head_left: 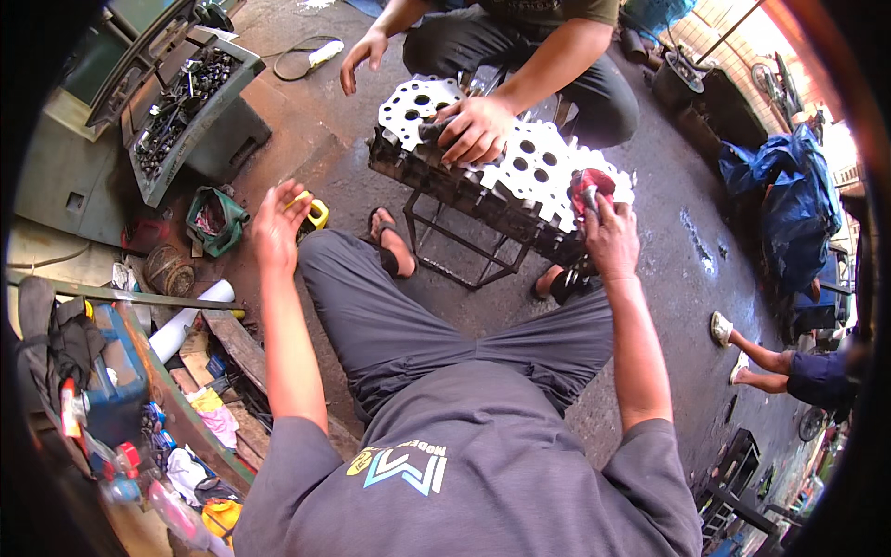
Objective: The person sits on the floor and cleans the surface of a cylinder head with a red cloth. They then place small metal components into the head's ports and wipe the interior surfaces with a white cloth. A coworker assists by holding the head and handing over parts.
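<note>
A cylinder head, its pale flat face pierced by round holes and its sides dark, was supported on a black metal stand in front of the seated person's knees. A red pad, or possibly a folded cloth, was held in the right hand over the right end of the face; the fingers were closed onto its near edge, though how firmly it was pressed against the metal could not be told. The left hand was raised well apart from the cylinder head, palm and fingers opened out loosely, just beside a yellow object that was partly hidden. From the far side, a dark pad was covered in part by a co-worker's hand, which was laid on the face left of its middle, while the co-worker's other hand was held off beyond the left end. To the left, small dark metal parts were heaped in a tray, near which a green container was set on the floor. A white tube was laid among scraps at the lower left, and a blue tarpaulin was draped at the far right.
</note>
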Demonstrator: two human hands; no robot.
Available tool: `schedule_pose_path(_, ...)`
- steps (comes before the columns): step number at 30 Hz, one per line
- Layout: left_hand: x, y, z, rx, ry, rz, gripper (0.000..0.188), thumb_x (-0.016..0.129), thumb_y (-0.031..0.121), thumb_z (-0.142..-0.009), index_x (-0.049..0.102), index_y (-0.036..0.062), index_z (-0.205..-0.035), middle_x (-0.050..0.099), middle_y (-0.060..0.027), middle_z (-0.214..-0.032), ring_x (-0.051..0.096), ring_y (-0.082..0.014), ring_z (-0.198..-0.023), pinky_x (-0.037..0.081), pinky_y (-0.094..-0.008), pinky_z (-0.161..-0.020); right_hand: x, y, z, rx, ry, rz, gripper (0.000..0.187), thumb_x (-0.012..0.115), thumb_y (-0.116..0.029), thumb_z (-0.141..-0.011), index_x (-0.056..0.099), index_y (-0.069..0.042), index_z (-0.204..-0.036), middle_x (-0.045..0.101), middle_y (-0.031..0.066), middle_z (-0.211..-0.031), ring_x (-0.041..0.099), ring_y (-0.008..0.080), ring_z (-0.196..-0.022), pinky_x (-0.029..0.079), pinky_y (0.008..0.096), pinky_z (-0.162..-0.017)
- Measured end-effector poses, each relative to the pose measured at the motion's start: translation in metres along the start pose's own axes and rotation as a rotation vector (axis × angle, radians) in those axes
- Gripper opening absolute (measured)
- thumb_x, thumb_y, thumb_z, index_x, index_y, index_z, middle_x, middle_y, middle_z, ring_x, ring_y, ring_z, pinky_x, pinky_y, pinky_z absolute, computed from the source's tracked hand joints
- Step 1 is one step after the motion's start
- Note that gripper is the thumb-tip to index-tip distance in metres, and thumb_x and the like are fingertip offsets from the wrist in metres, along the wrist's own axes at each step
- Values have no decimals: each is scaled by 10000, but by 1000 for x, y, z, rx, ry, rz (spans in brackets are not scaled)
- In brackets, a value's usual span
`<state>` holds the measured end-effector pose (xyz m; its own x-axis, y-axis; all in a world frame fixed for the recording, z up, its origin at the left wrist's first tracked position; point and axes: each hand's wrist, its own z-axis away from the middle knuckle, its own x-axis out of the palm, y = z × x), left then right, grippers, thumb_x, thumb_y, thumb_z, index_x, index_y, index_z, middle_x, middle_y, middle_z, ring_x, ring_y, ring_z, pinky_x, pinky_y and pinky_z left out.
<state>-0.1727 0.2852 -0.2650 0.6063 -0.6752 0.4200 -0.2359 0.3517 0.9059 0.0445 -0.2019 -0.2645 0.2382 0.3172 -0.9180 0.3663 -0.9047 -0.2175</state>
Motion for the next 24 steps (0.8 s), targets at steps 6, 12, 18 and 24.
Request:
schedule_pose_path(6, -1, -104, -106, 125, 178, -637, 276, 587, 237, -989, 683, 3, -1098, 715, -83, -951, 666, -168, -804, 525, -316, -738, -17, 21, -12, 68, -152, 151, 401, 630, -339, -908, 648, -151, -1262, 620, 156, -1143, 661, 347, -972, 538, 443, -827)
schedule_pose_path(12, -24, -159, -116, -501, -550, -1468, 556, 586, 493, -918, 713, -34, -1042, 706, -250, -1010, 684, -377, -951, 513, -452, -850, 4, -13, -4, 273, -114, 225, 391, 530, -376, -971, 610, -165, -1291, 621, 159, -1213, 657, 364, -1057, 525, 480, -857)
schedule_pose_path(18, 3, -162, -127, -492, -456, -1303, 527, 593, 451, -915, 697, -32, -1098, 669, -274, -1116, 630, -412, -1081, 487, -475, -917, 13, -32, -20, 222, -182, 183, 339, 526, -380, -982, 603, -183, -1247, 575, 186, -1273, 656, 411, -993, 517, 516, -787)
schedule_pose_path(24, -2, -181, -135, -757, -456, -1238, 568, 553, 455, -951, 635, -41, -1214, 700, -240, -1014, 675, -364, -1034, 493, -442, -949, 36, -32, -42, 117, -96, 185, 414, 540, -337, -977, 531, -198, -1368, 457, 204, -1479, 658, 368, -1060, 576, 434, -768)
